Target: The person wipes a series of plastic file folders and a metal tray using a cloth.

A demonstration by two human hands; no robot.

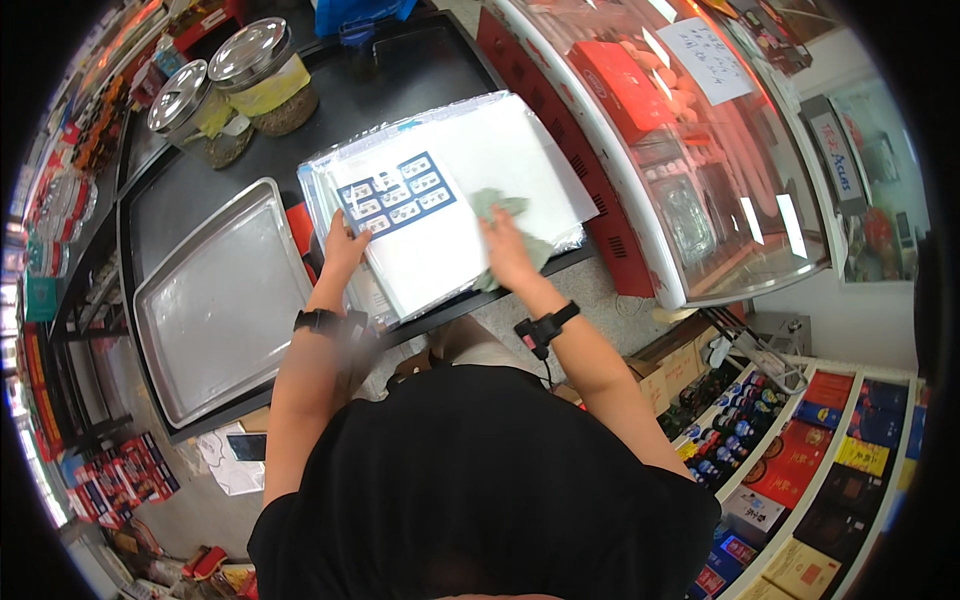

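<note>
A stack of large flat sheets [427, 281], some in clear plastic, lies at the near edge of a black table; the upper one bears a blue printed grid. My left hand [345, 244] rests at the stack's left edge, thumb on the sheet; whether it grips the edge cannot be told. On the right side of the stack my right hand [508, 247] is on a crumpled grey-green cloth [536, 251], its fingers pressing into it. Part of the cloth hangs below that hand.
A metal tray [217, 307] lies left of the stack. Two lidded jars [262, 82] stand behind it on the black table [360, 101]. At the right is a glass-topped display case [660, 247], with shelves of boxed goods [795, 465] nearer me.
</note>
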